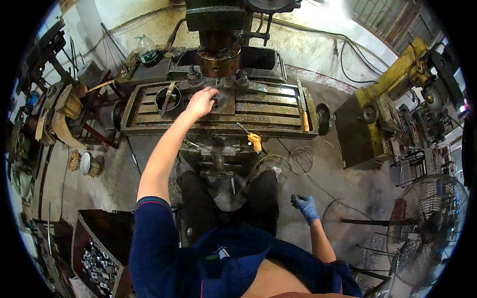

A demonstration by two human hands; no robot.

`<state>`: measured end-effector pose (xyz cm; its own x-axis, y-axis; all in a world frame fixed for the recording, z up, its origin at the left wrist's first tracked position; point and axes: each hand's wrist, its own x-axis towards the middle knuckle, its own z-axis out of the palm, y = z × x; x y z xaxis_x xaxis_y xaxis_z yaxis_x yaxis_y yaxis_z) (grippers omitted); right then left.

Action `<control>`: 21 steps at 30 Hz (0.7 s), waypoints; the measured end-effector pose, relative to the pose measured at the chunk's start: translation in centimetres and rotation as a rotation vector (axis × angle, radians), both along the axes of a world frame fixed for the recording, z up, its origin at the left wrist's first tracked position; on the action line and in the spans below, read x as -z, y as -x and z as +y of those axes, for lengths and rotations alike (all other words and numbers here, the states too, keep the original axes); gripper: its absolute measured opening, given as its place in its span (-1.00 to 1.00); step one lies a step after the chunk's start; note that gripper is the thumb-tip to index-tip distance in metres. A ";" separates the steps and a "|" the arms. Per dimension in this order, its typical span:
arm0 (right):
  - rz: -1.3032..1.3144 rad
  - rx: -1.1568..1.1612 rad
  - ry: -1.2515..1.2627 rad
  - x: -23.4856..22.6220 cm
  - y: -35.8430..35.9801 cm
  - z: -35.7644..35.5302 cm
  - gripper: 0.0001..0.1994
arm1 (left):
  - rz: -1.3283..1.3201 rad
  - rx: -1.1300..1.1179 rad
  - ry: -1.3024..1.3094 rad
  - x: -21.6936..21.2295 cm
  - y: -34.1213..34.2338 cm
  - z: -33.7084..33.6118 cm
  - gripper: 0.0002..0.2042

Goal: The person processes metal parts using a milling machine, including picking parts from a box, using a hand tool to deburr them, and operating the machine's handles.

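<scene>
Head view, only one. Left hand [200, 102], bare, arm stretched fwd over the milling machine table [149, 118]; fingers curled down onto a small dark workpiece [216, 101] sitting mid-table just under the spindle head [219, 58]. Fingertips touch it; can't tell if they grip it or just rest on it. Right hand [305, 207], in a blue glove, hangs low by the person's right side, well apart from the table; fingers loosely curled round a small dark item [293, 198], too small to ID.

Around the left hand: round dark pot [167, 99] on the table just to its left w/ a flat tool [167, 92] leaning in it. Orange-handled tool [255, 140] at the table's front edge, right of the arm. Long bar w/ orange grip [303, 113] lies along the table's right end. Plastic bottle [147, 49] stands behind the table, back left. Spindle head hangs close above the workpiece, crowding the reach from above.

Floor: wire coils [300, 160] right of the machine base. Yellow machine [385, 107] further right. Cage fan [427, 226] lower right. Crate of metal parts [99, 260] lower left, beside the person's left leg.
</scene>
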<state>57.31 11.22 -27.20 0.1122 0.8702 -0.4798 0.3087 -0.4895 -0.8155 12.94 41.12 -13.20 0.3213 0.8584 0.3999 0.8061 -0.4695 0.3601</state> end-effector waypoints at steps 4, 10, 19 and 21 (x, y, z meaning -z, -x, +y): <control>0.035 0.014 -0.029 -1.8 1.3 1.0 -0.72 | 0.071 -0.120 -0.058 -0.6 -0.3 -1.4 -0.75; 0.034 -0.024 -0.054 -1.6 2.8 2.1 -0.68 | 0.169 -0.123 -0.094 0.8 -0.6 0.5 -0.82; 0.062 0.061 -0.103 -5.2 2.2 1.7 -0.71 | 0.011 -0.171 -0.076 2.2 -2.0 4.3 -0.84; -0.027 0.027 -0.160 -5.5 0.7 1.8 -0.73 | 0.010 -0.178 -0.056 2.0 -2.3 4.4 -0.83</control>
<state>56.61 12.99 -21.68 0.1473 0.9317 -0.3321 0.3205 -0.3626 -0.8751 15.20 45.47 -15.21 0.1708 0.8784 0.4463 0.8816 -0.3385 0.3289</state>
